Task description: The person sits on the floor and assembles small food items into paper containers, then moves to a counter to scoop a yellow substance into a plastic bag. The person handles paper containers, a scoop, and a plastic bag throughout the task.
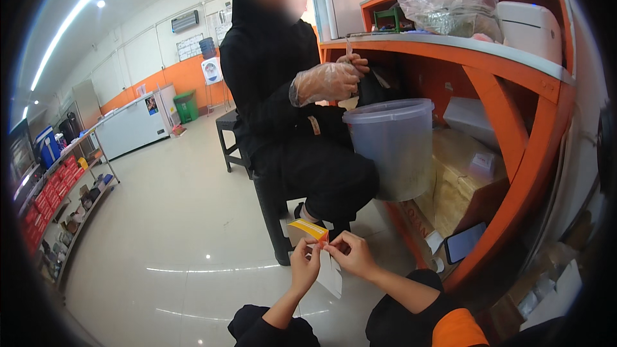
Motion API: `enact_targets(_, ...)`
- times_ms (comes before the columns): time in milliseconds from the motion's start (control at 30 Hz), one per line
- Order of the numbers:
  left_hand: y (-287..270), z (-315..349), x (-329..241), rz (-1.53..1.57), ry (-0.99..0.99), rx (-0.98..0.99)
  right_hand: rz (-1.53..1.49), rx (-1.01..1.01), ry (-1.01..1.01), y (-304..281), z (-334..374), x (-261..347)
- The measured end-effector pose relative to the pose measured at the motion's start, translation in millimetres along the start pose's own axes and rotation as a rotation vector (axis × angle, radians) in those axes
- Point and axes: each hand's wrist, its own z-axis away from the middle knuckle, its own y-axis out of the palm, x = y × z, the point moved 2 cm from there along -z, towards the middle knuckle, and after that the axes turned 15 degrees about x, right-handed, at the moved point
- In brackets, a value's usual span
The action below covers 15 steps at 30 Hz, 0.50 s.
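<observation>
Low in front of my knees, my left hand [305, 263] and my right hand [352, 256] pinch a small cardboard box [310, 227] between thumbs and fingers. It looks partly folded, with a yellow and orange outer face and white panels that hang down below my fingers. My fingertips meet at its orange end. Across from me, a person in black [270, 90] sits on a dark stool [268, 218]. That person's gloved hand [331, 82] and other hand are raised above the rim of a clear plastic bucket [392, 154]; what they hold is hard to make out.
An orange-framed counter [450, 51] stands at the right, with a plastic bag [450, 6] and a white device [530, 32] on it. Beneath are cartons [463, 167] and a phone [465, 243]. A metal rack [83, 199] with red boxes is at the left; a chest freezer [135, 125] stands farther back.
</observation>
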Motion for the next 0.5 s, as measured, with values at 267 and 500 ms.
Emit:
enact_targets(267, 9.5, 3.8, 12.0, 0.101, 0.074, -0.019, 0.045, 0.006, 0.04, -5.2, 1.9, 2.3)
enact_targets(500, 11.8, 4.4, 1.1, 0.08, 0.03, 0.002, 0.049, 0.006, 0.071, -6.4, 0.6, -7.6)
